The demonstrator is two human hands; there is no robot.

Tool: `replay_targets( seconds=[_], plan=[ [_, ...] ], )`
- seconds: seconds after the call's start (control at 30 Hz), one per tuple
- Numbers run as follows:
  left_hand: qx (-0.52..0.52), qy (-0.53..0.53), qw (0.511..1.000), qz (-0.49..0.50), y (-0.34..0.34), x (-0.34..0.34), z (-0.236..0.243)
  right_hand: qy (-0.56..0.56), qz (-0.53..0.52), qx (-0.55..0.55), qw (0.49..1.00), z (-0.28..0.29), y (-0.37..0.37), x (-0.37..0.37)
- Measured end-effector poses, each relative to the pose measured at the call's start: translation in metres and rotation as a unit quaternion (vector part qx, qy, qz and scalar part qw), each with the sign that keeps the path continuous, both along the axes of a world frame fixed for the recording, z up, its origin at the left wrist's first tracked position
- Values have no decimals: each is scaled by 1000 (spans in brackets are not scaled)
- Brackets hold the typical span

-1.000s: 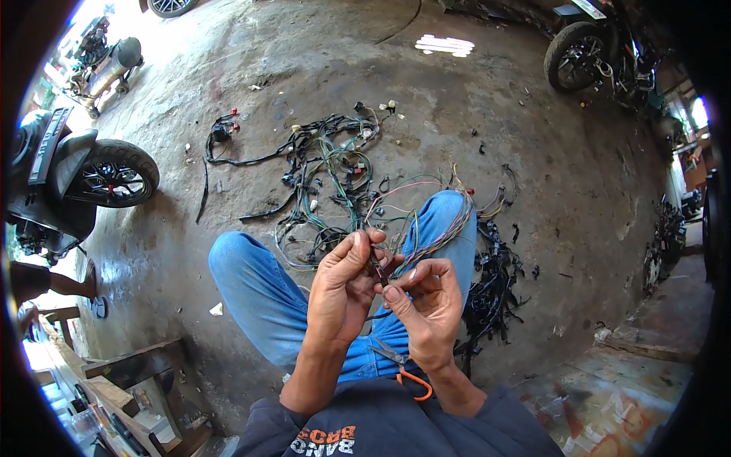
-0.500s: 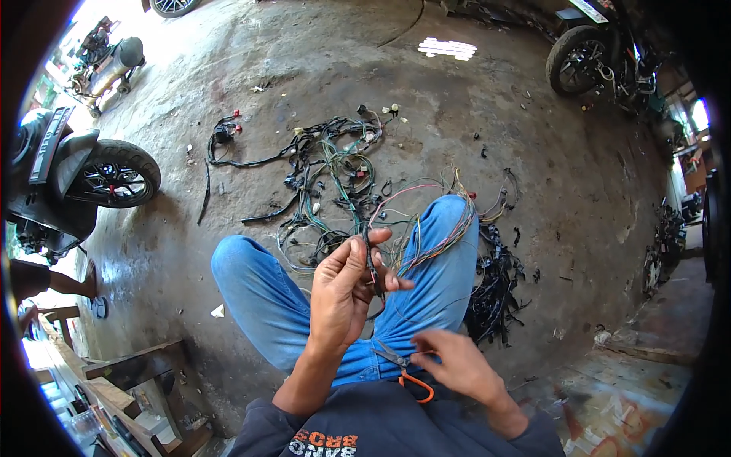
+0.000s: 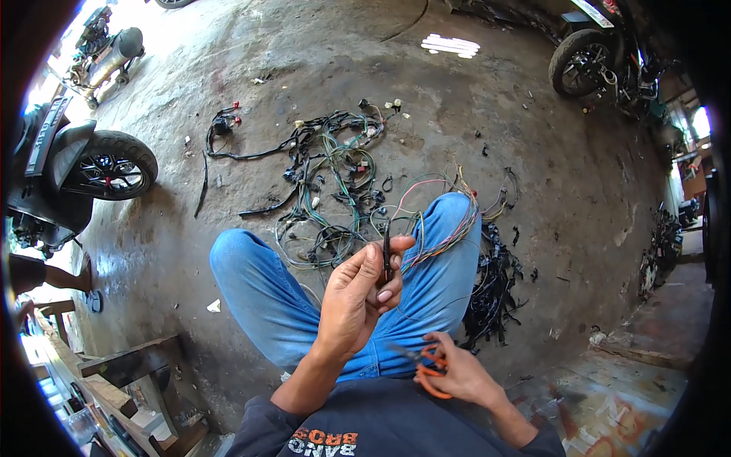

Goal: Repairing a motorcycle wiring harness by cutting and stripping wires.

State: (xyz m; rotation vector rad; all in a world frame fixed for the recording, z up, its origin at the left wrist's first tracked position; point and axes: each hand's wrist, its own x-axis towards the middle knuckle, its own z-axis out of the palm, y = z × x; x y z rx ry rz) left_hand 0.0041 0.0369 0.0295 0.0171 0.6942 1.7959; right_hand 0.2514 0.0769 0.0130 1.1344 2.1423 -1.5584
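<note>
My left hand [image 3: 359, 293] is raised between my knees, its thumb and fingers closed on a black-sheathed wire [image 3: 386, 247] that stands about upright. Lower right, at my lap, my right hand [image 3: 457, 375] grips orange-handled scissors [image 3: 432, 372]; their blades point left and are smeared by motion. A bundle of coloured wires [image 3: 451, 240] drapes over my right knee. On the floor beyond my hands spreads a tangled wiring harness [image 3: 335, 164] of black, green and grey wires with several connectors.
A heap of black tape strips [image 3: 495, 286] lies right of my right knee. A motorcycle wheel [image 3: 114, 166] and a person's foot [image 3: 85, 276] are at the left. Another motorcycle [image 3: 590, 65] stands far right. A wooden frame [image 3: 133, 362] is at the lower left.
My right hand has taken hold of the scissors that lay on my lap. My left hand has shifted slightly right with the wire, and its fingers have curled in more.
</note>
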Motion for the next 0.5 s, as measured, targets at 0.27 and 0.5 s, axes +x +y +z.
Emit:
replay_targets(
  seconds=[0.27,0.5],
  plan=[
    [28,16,999,-25,-5,-4,4,299,-109,-335,887,35,23,-23],
    [26,65,997,-21,-12,2,5,314,-40,-316,894,37,3,-61]
  ],
)
